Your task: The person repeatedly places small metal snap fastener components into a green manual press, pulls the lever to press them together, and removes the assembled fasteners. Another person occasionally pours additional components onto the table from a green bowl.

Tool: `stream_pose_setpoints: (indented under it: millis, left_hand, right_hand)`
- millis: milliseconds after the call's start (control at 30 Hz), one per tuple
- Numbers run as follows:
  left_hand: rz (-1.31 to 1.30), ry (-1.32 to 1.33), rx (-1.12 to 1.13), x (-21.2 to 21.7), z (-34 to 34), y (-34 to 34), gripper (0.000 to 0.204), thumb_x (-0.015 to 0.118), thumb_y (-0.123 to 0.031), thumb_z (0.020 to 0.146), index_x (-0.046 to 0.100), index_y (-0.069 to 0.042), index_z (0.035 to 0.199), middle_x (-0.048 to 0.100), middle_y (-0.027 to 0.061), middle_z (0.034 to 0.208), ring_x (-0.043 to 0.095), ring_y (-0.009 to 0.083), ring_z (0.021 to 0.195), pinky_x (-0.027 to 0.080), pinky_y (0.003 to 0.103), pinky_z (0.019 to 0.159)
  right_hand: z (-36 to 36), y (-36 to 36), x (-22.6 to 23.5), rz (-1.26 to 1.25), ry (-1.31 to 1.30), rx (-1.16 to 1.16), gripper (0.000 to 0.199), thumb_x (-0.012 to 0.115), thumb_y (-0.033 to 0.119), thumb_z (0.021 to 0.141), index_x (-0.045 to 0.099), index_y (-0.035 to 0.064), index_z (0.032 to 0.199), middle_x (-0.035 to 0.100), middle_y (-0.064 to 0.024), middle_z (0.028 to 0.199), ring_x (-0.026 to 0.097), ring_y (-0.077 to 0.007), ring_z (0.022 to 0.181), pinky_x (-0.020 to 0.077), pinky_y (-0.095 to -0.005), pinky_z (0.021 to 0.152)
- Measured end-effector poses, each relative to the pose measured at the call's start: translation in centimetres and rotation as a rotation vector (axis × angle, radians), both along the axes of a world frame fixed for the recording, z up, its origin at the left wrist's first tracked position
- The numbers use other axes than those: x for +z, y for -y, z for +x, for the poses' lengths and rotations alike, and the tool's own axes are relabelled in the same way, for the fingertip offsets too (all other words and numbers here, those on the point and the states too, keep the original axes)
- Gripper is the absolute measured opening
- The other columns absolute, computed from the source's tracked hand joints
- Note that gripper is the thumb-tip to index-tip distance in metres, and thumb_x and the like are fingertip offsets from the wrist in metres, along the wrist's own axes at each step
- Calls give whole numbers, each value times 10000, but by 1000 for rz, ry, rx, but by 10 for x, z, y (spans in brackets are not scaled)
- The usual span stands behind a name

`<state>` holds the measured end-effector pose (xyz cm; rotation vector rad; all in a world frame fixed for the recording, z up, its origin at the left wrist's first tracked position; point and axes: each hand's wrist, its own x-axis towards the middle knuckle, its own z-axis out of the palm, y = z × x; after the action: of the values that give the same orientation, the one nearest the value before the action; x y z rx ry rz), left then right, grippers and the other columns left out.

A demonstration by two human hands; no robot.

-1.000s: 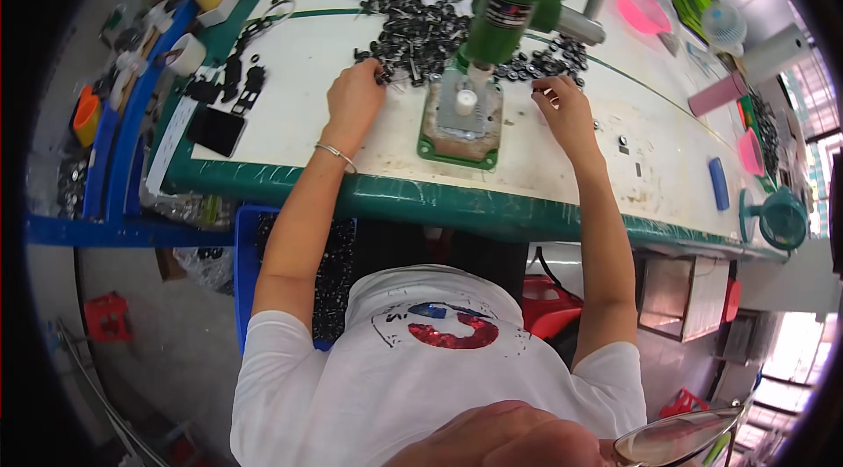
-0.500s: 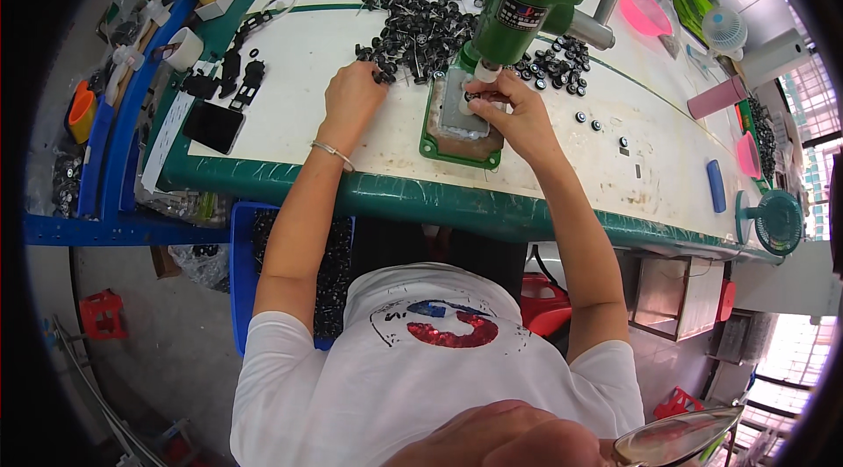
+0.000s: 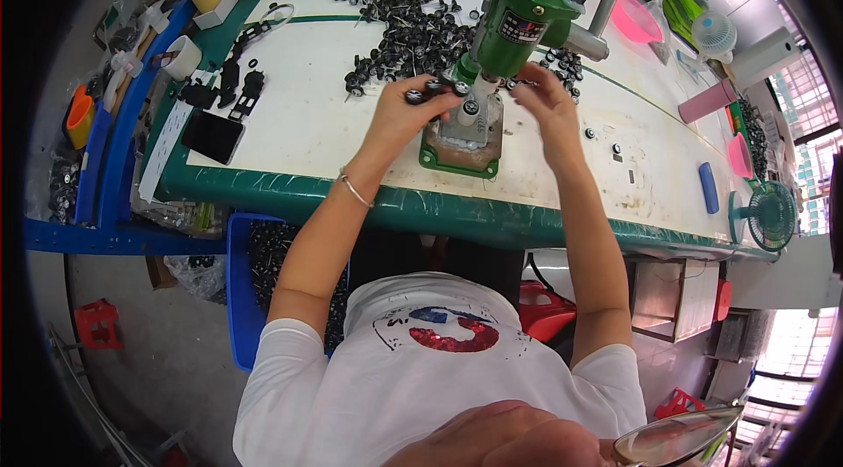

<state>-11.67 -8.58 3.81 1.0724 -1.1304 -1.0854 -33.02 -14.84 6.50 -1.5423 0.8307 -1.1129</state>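
Wheel-axle part [image 3: 423, 93] in left hand [image 3: 402, 113] grip, w/ right hand [image 3: 542, 94] beside press [image 3: 507, 35].

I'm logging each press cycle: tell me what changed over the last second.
The left hand lifted off the white table to the green bench press, now pinching small black wheel parts. The right hand rose from the press's base to its head. The loose pile of black parts stayed put.

The press [image 3: 505, 45] is mounted on the table [image 3: 299, 129]. A pile of small parts [image 3: 395, 23] lies behind it. The left hand [image 3: 406, 111] and right hand [image 3: 546, 96] are positioned either side, apparently holding wheel-like parts [image 3: 426, 91].
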Motion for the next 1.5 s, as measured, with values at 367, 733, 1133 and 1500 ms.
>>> stream_pose_setpoints:
  millis: [367,733,1133,1500]
  left_hand:
    - [-140,23,16,1,-16,14,131,731,-59,766,702,-21,888,653,10,728,569,45,648,439,202,614]
    - [-133,-62,-10,-2,-25,16,153,737,-92,787,701,-33,923,653,-15,756,567,28,675,455,185,615]
    - [-73,69,5,10,-21,11,222,756,-68,763,711,6,967,711,60,837,630,75,767,488,239,776]
    - [-143,119,15,3,-22,13,214,743,-131,778,708,-41,969,688,-3,795,573,30,717,468,212,656]
  right_hand:
    - [-16,49,116,-49,395,-34,249,499,89,936,582,-60,1117,613,-106,1042,583,-151,847,462,-226,681]
    - [16,89,186,45,500,-20,221,581,286,935,559,96,823,374,82,531,276,-20,371,181,-170,303]
    - [24,52,184,-303,509,-121,261,583,270,929,465,134,740,294,107,537,217,2,379,152,-175,316]
    - [32,15,180,-619,534,-121,297,588,258,917,428,142,697,286,92,527,219,-11,385,154,-184,317]
